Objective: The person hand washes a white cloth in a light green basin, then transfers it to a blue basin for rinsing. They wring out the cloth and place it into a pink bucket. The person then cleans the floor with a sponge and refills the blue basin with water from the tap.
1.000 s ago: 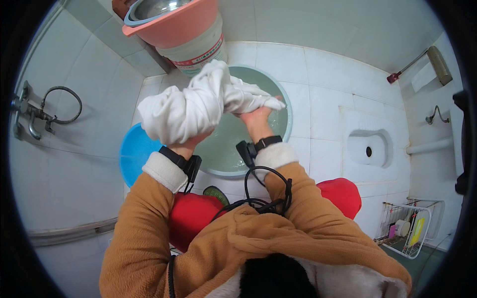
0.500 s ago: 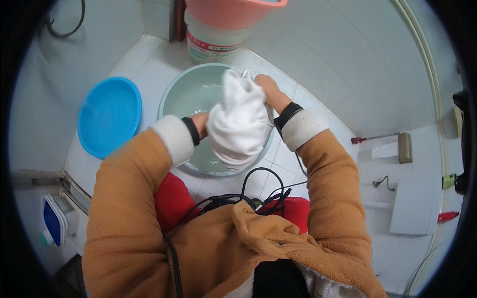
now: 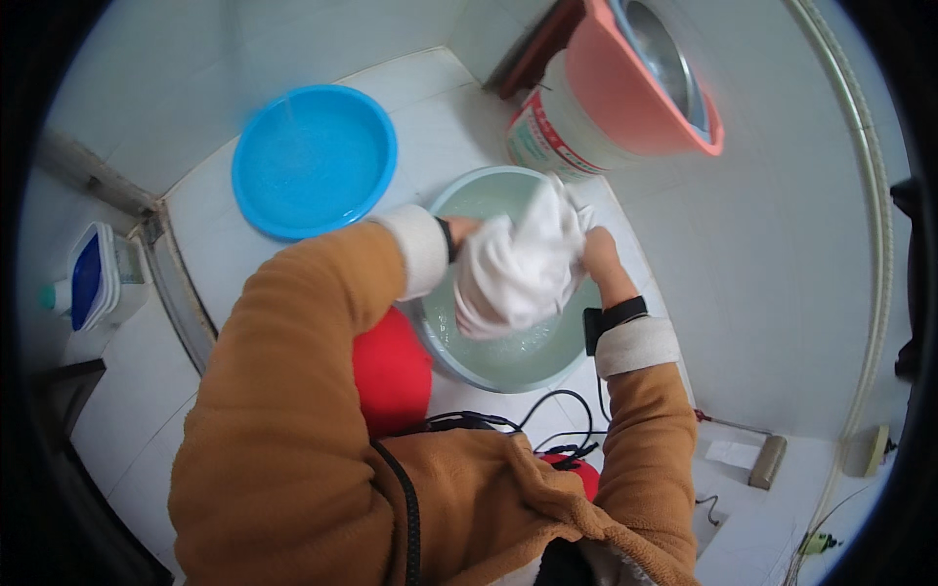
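White bunched cloth (image 3: 518, 273) hangs, motion-blurred, between two bare hands over pale grey-green round basin (image 3: 489, 198) of water (image 3: 528, 354); whether lowest folds touch water is unclear. Right hand's (image 3: 603, 256) fingers curl around cloth's right end; left hand's (image 3: 463, 232) fingers sit hidden behind folds, grip impossible to judge. Cloth looks soft, limp, hardly fragile; probably heavy and slick if soaked, best held two-handed by thick gathered folds.
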### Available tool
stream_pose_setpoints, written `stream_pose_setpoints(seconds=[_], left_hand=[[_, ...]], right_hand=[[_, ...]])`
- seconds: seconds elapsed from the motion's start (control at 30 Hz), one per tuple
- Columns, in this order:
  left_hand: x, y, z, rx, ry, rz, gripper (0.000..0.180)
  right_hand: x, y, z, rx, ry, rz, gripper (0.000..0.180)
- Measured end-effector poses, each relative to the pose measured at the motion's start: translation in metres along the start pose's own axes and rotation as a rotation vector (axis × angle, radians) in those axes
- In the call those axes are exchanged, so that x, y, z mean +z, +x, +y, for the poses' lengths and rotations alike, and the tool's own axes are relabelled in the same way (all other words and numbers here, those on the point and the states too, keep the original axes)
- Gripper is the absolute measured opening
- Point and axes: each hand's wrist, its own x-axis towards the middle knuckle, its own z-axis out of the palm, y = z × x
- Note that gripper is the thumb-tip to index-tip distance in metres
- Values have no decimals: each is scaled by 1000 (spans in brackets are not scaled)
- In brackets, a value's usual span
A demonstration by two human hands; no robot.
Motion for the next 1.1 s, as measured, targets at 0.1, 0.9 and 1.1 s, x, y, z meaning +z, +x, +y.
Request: stream_pose_setpoints(seconds=[0.1,0.9,1.1], left_hand=[[-66,-49,9,56,-231,238,52],[-275,-129,-29,-197,-361,1340,78],[-241,-97,-17,-25,874,1315,92]], right_hand=[[26,12,-60,16,868,-272,71],[55,-38,56,-60,591,-181,34],[62,-87,188,-37,-255,310,56]])
